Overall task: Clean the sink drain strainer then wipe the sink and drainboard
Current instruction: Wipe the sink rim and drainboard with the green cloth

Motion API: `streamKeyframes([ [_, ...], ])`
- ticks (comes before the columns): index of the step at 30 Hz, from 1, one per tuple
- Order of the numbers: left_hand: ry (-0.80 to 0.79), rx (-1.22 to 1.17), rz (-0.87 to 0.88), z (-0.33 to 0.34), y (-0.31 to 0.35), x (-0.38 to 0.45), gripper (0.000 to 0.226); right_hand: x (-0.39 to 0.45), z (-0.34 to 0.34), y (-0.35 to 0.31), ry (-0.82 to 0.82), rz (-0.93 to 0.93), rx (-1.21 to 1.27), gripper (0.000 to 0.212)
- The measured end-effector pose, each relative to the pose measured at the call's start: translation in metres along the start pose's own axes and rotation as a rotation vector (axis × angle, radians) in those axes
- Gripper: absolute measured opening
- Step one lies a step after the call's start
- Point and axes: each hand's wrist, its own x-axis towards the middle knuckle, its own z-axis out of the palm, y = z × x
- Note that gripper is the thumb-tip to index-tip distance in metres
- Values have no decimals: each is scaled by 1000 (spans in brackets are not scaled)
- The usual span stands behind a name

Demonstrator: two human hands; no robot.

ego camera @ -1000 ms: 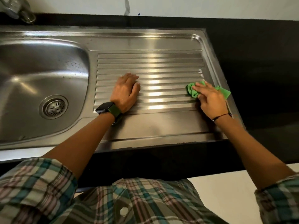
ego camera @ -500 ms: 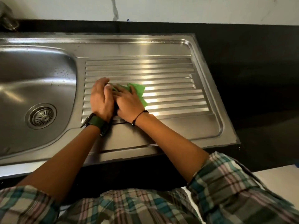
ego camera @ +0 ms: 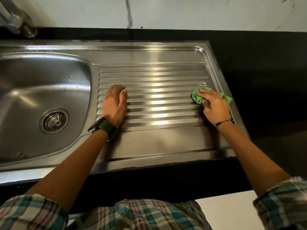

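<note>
Right hand [ego camera: 214, 106] now far right, fingers [ego camera: 203, 95] pressing green cloth [ego camera: 196, 97] — left hand [ego camera: 114, 106] flat, fingers together.

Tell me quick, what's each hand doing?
Left hand: open, flat on the ribbed steel drainboard.
Right hand: closed on the crumpled green cloth.

Two hands [ego camera: 114, 105], one cloth [ego camera: 196, 97], one strainer [ego camera: 54, 121]

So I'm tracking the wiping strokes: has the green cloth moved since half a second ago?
Yes. The green cloth has swept right along the drainboard ribs, from beside the left hand to the right rim.
</note>
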Motion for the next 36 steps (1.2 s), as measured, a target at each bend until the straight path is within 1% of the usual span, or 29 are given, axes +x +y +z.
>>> streamKeyframes([
  [3,-16,28,-13,-14,-13,7,43,-2,6,-8,-6,17,3,42],
  [6,35,-20,-39,-15,-13,9,38,-1,16,-29,-56,-11,-7,42],
  [8,75,-63,-66,-13,-12,8,39,0,29,-57,-73,-60,22,43],
  [10,137,-164,-135,-14,-12,6,42,1,48,-94,-108,-147,29,45],
  [12,217,-277,-205,-16,-15,5,46,5,70,-134,-204,-257,0,48],
  [15,308,-363,-235,-19,-19,5,47,15,101,-187,-327,-426,-64,50],
  [18,347,-491,-269,-22,-24,9,45,25,120,-224,-381,-559,-75,42],
  [20,401,-500,-282,-23,-27,9,43,33,126,-237,-438,-584,-53,33],
  [23,480,-464,-287,-23,-29,10,38,43,131,-248,-523,-587,-10,32],
  [25,520,-405,-278,-23,-27,10,33,46,134,-254,-544,-631,-53,33],
  [27,541,-372,-272,-22,-26,10,38,48,136,-257,-542,-679,-137,34],
  [30,525,-307,-248,-22,-25,9,45,50,135,-258,-540,-703,-196,37],
  [32,480,-268,-211,-22,-22,8,47,48,134,-252,-514,-659,-184,39],
  [34,368,-222,-143,-20,-19,7,48,43,127,-235,-449,-609,-173,40],
  [36,202,-126,-76,-16,-18,7,47,38,110,-203,-359,-565,-130,45],
])
